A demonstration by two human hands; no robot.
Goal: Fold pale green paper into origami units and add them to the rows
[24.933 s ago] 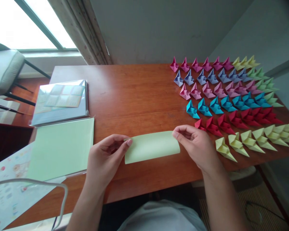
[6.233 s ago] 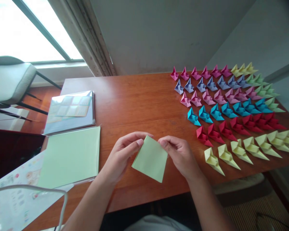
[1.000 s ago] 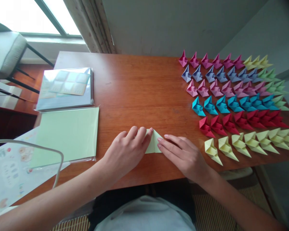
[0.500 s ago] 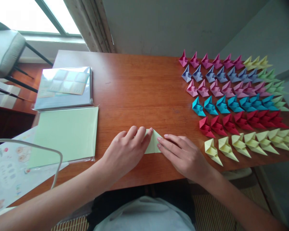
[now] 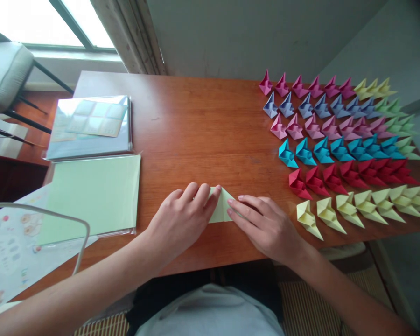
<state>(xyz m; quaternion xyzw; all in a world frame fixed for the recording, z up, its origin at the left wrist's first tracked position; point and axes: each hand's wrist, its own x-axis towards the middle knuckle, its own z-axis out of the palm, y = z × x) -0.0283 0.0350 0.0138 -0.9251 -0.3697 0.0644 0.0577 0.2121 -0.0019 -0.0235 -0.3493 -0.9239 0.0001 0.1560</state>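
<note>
A small pale green sheet of paper (image 5: 224,210) lies near the table's front edge, with a vertical crease and a slanted upper right edge. On its left part rests my left hand (image 5: 185,212), fingers bent and pressed together on the paper. My right hand (image 5: 266,224) touches the right side, its fingertips on the slanted edge and its fingers a little apart. The hands cover the paper's outer parts. Rows of folded paper pieces stand to the right, among them pale yellow (image 5: 306,217), red (image 5: 297,182) and blue (image 5: 287,153) ones.
At the left of the wooden table (image 5: 196,135) lie a pack of light green paper (image 5: 94,196) and another wrapped pack (image 5: 91,144). A white cable (image 5: 86,224) crosses a printed sheet (image 5: 10,261). A chair (image 5: 7,70) stands beyond the left edge.
The view has shifted slightly. Both hands keep nearly the same place on the pale green paper, which shows no clear change.
</note>
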